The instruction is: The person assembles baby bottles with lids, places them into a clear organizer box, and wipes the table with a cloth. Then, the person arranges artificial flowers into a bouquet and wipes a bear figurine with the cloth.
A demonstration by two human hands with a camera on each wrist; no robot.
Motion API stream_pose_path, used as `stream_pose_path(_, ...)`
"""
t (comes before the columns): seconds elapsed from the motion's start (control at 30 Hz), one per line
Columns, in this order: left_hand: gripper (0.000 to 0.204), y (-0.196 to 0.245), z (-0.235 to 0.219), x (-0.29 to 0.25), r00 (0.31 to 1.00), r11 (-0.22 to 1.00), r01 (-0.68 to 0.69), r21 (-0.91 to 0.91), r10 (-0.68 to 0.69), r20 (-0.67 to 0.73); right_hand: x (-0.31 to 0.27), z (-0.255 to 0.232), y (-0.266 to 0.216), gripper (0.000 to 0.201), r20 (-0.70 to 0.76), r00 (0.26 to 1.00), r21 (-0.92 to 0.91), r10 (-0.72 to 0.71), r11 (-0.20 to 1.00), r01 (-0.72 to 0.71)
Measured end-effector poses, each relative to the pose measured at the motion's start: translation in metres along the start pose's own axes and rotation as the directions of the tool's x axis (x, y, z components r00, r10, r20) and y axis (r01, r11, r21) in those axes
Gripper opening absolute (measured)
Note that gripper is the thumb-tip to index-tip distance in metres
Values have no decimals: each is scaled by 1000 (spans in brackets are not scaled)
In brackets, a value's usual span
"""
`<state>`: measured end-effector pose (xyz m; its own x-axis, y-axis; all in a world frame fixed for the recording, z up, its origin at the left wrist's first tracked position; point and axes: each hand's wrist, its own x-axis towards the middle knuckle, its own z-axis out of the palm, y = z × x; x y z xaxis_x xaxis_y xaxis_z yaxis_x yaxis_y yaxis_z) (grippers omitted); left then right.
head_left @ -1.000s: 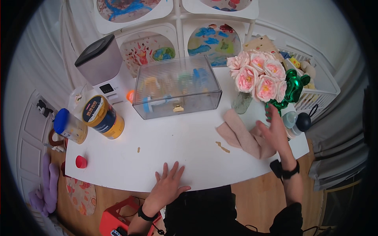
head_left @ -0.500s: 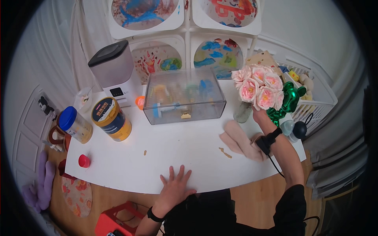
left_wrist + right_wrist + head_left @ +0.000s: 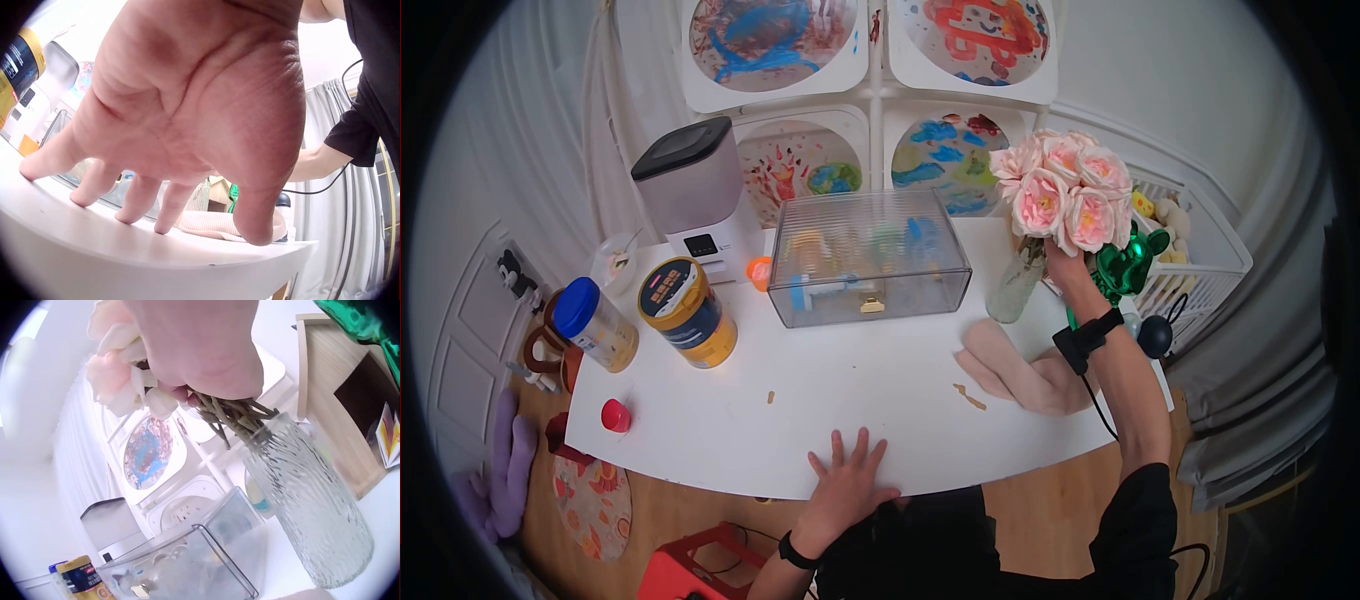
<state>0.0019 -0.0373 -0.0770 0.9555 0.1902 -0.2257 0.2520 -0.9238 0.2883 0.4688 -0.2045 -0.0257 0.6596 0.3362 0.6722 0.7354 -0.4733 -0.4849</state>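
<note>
Pink roses (image 3: pixel 1065 190) stand above a ribbed glass vase (image 3: pixel 1012 290) at the right of the table. My right hand (image 3: pixel 1068 268) grips their stems just under the blooms. In the right wrist view the curled hand (image 3: pixel 200 350) is round the stems (image 3: pixel 228 415), whose lower ends reach the mouth of the tilted-looking vase (image 3: pixel 312 506). My left hand (image 3: pixel 845 492) rests on the table's front edge, fingers spread; in the left wrist view the fingertips of that hand (image 3: pixel 187 106) touch the white top, with nothing held.
A clear lidded box (image 3: pixel 870 265) stands at the back middle. Left of it are a grey-lidded dispenser (image 3: pixel 695 200), a yellow tub (image 3: pixel 690 315), a blue-lidded jar (image 3: pixel 600 330) and a red cup (image 3: pixel 615 415). A pink cloth (image 3: pixel 1035 375) lies before the vase, a green figure (image 3: pixel 1125 265) behind my right wrist.
My right hand has moved from above the cloth to the stems and taken hold of them; the roses now stand slightly higher over the vase. The left hand stays on the table.
</note>
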Motion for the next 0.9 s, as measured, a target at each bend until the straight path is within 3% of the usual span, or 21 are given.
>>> stream_pose_path(0.07,80,-1,2,0,999,1000,-28,11,29,-43,5,-10,-9,37,30,996,-232,-90,968,94)
stream_pose_path(0.1,80,-1,2,-1,999,1000,-24,10,24,-44,9,-16,-15,37,33,995,-229,-92,968,97)
stream_pose_path(0.17,80,-3,3,-1,998,999,-35,5,35,-45,18,-26,-30,36,-21,995,30,-94,995,95)
stream_pose_path(0.23,80,-3,5,0,998,999,-33,4,33,-54,25,-31,-15,38,12,992,-51,-124,991,125)
stream_pose_path(0.3,80,-1,4,-1,998,1000,-26,-1,26,-64,24,-35,-11,41,174,969,-209,-176,955,211)
stream_pose_path(0.37,84,4,-1,-3,999,998,-3,61,6,-46,-5,-44,-75,39,124,955,-313,-269,903,295)
stream_pose_path(0.4,84,3,-3,-4,999,998,2,58,1,-42,-16,1,-22,36,168,985,346,23,935,-81)
stream_pose_path(0.43,85,1,-7,-4,995,996,-42,-79,34,-98,-36,-18,-93,37,235,972,299,-22,953,-51)
stream_pose_path(0.47,87,1,-12,-4,986,973,-89,-213,55,-159,-68,-12,-129,38,293,956,864,20,423,-274)
stream_pose_path(0.5,87,4,-19,-5,987,973,-77,-218,44,-153,-85,-28,-156,38,555,826,805,96,187,-563)
stream_pose_path(0.57,85,14,-38,-5,942,810,-171,-560,-32,-335,-103,-4,-162,39,579,812,783,75,225,-580)
stream_pose_path(0.7,76,25,-46,3,876,756,-176,-630,-172,-451,-186,18,-160,42,629,777,713,-7,403,-574)
stream_pose_path(0.77,71,20,-35,9,937,797,-174,-578,-47,-347,-214,34,-165,44,649,759,680,-52,486,-549)
stream_pose_path(0.8,47,24,-38,11,880,728,-327,-603,2,-474,-225,44,-169,45,657,751,665,-74,526,-530)
stream_pose_path(0.9,49,21,-15,18,876,793,-292,-535,-3,-482,-225,84,-188,47,677,724,616,-134,642,-458)
